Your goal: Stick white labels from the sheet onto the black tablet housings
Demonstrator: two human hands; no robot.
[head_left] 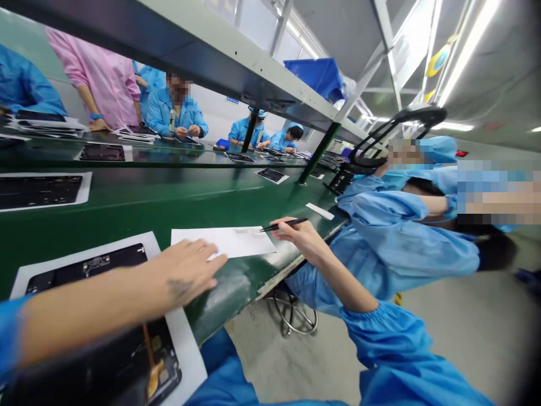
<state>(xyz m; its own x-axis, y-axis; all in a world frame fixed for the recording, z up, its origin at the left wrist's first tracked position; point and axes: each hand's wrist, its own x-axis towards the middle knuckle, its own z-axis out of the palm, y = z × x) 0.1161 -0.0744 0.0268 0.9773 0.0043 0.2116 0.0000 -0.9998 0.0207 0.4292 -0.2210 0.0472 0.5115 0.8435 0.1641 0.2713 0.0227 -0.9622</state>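
Observation:
My right hand point(305, 239) grips a pair of black tweezers point(270, 227), their tips over the right part of a white paper sheet point(239, 241). Small pale marks or strips show on the sheet near the tips, too faint to make out. My left hand point(186, 273) lies palm down at the sheet's left end, fingers loosely spread and touching it. Beneath my left forearm is a black tablet-like housing point(127, 361) with an orange flex cable, resting on white backing point(188, 361). The forearm hides its middle.
Another black housing point(40, 190) lies on the green bench point(203, 203) at the left. A white strip point(320, 211) sits beyond my right hand. A co-worker in a blue smock point(380, 225) is close on the right. An overhead shelf point(211, 53) crosses above; several people work opposite.

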